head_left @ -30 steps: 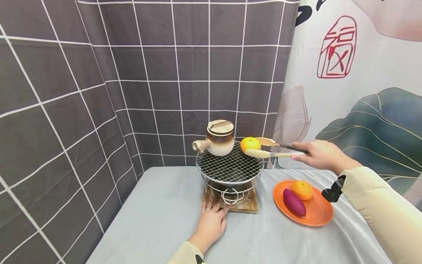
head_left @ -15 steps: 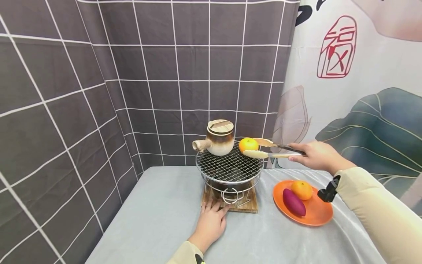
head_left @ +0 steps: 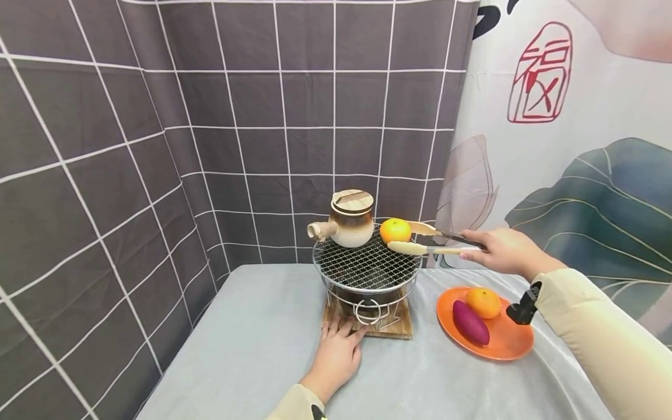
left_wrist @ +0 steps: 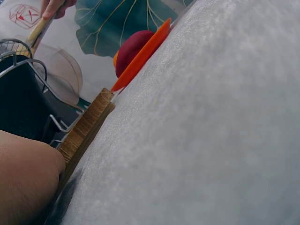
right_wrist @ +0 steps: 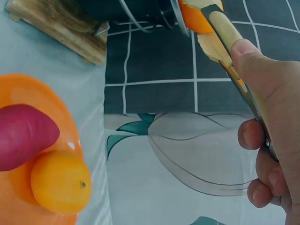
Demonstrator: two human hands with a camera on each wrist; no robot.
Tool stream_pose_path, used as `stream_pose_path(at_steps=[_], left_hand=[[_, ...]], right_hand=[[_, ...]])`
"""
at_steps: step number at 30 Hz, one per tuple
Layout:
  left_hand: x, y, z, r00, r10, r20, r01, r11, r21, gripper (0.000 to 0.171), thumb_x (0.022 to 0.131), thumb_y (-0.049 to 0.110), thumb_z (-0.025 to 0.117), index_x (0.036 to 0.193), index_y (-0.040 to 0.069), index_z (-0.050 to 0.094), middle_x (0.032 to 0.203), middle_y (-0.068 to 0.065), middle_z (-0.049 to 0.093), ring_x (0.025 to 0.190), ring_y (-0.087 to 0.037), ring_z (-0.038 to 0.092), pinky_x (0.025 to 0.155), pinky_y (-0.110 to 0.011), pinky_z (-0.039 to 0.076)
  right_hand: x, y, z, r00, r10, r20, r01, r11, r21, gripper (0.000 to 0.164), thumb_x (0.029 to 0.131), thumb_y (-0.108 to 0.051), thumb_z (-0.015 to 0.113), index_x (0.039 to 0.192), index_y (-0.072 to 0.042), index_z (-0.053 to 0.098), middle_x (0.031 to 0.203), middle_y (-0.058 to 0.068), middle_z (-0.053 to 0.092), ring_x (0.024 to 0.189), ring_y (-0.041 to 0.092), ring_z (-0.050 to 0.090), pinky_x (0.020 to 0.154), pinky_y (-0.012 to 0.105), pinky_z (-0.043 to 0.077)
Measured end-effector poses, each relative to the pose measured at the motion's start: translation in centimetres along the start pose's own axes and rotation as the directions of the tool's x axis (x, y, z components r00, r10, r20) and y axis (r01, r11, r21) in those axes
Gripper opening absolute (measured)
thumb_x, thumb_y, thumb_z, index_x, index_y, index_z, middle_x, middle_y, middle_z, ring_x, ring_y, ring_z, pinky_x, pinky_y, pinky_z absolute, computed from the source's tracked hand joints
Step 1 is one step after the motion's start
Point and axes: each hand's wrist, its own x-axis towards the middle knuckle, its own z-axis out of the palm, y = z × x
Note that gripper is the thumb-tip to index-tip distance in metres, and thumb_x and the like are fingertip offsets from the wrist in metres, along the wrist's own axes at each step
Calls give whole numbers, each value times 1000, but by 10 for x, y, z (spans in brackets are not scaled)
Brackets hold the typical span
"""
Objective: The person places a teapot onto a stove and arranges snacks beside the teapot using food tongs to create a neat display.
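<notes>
My right hand grips a pair of kitchen tongs, their pale tips on either side of a mandarin orange. The mandarin is at the right rear of the round wire grill rack, and the lower tip shows a slight gap from it. In the right wrist view, thumb and fingers wrap the tongs. My left hand lies with fingers extended on the front edge of the wooden board under the grill stove. A clay teapot with a side handle and wooden lid sits on the rack, left of the mandarin.
Right of the stove, an orange plate carries a purple sweet potato and another mandarin. A grey cloth covers the table. Dark checked fabric hangs behind and along the left; a printed white curtain hangs at right.
My right hand has moved slightly left with the tongs, bringing the mandarin a little further over the rack. The tongs' tips have since spread slightly. My left hand has stayed on the board.
</notes>
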Motion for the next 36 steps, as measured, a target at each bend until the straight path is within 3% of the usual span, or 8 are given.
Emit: stream_pose_path(at_steps=[10,17,20,27,32,36], left_hand=[[0,0,3,1000,5,-12,-5,1000,4,38,87,20,68,124,27,74,132,-6,67,125,-42,58,100,-63,44],[0,0,1,1000,1,0,-1,1000,-7,39,87,18,67,125,27,73,134,-7,66,126,-42,57,100,-63,44],[0,0,0,1000,2,1,-2,1000,-10,39,88,18,67,125,27,73,133,-7,66,126,-43,57,100,-64,44],[-1,0,1,1000,8,-12,-8,1000,0,39,87,19,68,125,28,73,132,-7,67,125,-42,58,100,-63,44],[-1,-1,3,1000,7,-9,-8,1000,-4,39,88,19,67,125,28,73,133,-7,66,126,-42,58,100,-64,44],[-1,-1,3,1000,7,-13,-7,1000,-5,40,87,18,68,126,28,73,133,-7,66,125,-42,58,100,-64,44]], right_hand=[[-9,7,0,999,2,-33,-2,1000,-15,74,93,-58,63,141,-2,56,106,19,73,89,35,68,77,57,56],[-23,22,-7,999,29,-44,-30,999,-13,79,92,-57,65,142,2,53,93,12,72,77,24,63,72,54,57],[-33,31,-7,998,38,-53,-39,999,-23,78,91,-56,66,142,3,53,96,16,72,77,25,64,72,55,56],[-59,54,-3,997,78,-30,-78,997,-11,82,92,-56,65,143,6,49,70,-1,60,69,20,60,66,49,57],[-81,72,5,995,100,-28,-101,995,-17,78,93,-52,66,141,6,50,91,16,71,81,29,67,76,59,55],[-96,85,11,990,138,-15,-139,990,-37,78,93,-53,65,140,8,50,102,28,70,85,37,69,76,62,53]])
